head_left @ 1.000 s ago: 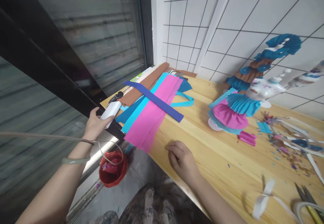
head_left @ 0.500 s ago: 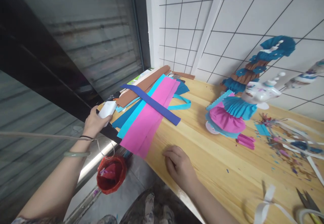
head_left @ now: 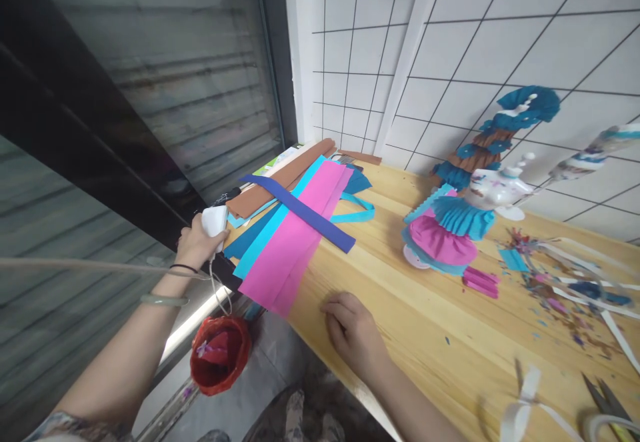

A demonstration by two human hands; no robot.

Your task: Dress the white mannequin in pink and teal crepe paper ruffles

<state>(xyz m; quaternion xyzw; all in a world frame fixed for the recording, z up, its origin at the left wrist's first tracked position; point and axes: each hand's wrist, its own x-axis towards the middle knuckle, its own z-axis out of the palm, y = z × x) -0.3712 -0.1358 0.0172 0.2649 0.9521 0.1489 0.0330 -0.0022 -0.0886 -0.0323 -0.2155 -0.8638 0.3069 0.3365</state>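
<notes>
At the table's left edge, my left hand [head_left: 197, 242] is closed around a white power bank [head_left: 215, 221], a rounded block with a pale cable hanging below it. My right hand [head_left: 355, 332] rests on the wooden table with its fingers curled in, and nothing shows in them. Between the hands lie pink crepe paper strips [head_left: 287, 255] over a light blue strip [head_left: 267, 239]. A dark blue strip [head_left: 305, 212] crosses on top of them. Behind, a folded brown crepe paper [head_left: 270, 189] lies slanted.
Paper-dressed figurine [head_left: 445, 229] stands right of the strips; a blue-brown one [head_left: 480, 145] is behind it. Paper scraps [head_left: 560, 302], a white ribbon [head_left: 525, 395] and scissors [head_left: 607, 399] lie at right. A red basket [head_left: 220, 355] stands below the table's left edge.
My left hand has moved slightly right and down with the white power bank, which is now tipped more upright. My right hand stays in place. The view has shifted slightly.
</notes>
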